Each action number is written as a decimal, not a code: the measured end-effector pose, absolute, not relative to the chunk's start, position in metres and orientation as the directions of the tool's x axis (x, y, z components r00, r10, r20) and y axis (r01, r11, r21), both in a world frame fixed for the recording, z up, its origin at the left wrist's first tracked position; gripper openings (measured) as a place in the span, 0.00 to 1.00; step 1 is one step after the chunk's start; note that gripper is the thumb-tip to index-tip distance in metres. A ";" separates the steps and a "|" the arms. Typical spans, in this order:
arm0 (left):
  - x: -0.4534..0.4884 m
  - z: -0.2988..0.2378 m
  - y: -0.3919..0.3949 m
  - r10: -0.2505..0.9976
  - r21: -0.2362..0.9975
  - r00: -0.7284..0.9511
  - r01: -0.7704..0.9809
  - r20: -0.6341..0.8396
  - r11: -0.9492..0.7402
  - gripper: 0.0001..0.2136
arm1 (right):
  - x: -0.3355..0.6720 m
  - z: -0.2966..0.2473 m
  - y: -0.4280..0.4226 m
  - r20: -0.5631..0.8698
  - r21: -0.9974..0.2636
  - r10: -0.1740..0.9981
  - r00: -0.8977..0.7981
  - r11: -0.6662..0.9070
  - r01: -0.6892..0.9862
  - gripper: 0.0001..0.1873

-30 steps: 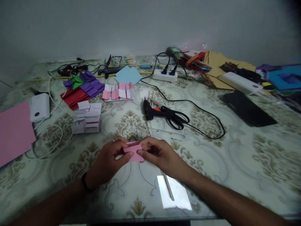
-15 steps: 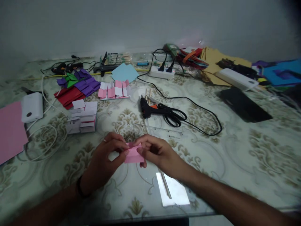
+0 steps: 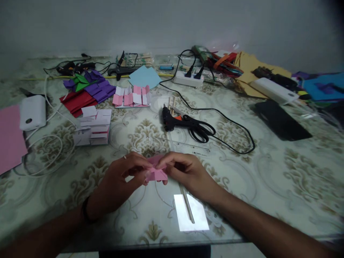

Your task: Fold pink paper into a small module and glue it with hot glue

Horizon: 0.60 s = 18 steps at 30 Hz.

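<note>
A small creased piece of pink paper (image 3: pixel 157 174) is held between both hands above the patterned table. My left hand (image 3: pixel 127 177) pinches its left side between thumb and fingers. From the right, my right hand (image 3: pixel 185 173) grips the other side, with its index finger on the top face. Fingers cover part of the paper, so not all its folds show. Just beyond the hands lie a clear ruler (image 3: pixel 190 147) and a black glue gun (image 3: pixel 174 122) with black-handled scissors (image 3: pixel 202 130) against it. A thin clear stick (image 3: pixel 188 208) lies below my right hand.
Folded white-and-pink paper pieces (image 3: pixel 94 125) sit left of centre, with red folded paper (image 3: pixel 76 104) and purple folded paper (image 3: pixel 100 89) behind. A power strip (image 3: pixel 188 79) with a black cord stands at the back. A dark phone (image 3: pixel 282 120) lies right, a pink sheet (image 3: pixel 10 139) left.
Both hands have shifted slightly, and the fingers have come closer together at the paper's middle. The pink paper now looks bent and tilted, where it was flatter before. The view has moved a little.
</note>
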<state>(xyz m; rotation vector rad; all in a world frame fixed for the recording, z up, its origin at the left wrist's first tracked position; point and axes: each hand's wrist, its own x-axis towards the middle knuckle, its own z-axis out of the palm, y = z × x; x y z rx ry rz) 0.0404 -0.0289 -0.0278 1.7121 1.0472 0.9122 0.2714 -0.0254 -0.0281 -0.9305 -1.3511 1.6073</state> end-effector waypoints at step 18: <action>0.041 -0.042 -0.013 0.902 0.812 0.422 0.494 0.089 -0.311 0.08 | 0.225 0.005 -0.113 0.090 -0.970 0.476 -0.875 0.243 0.033 0.10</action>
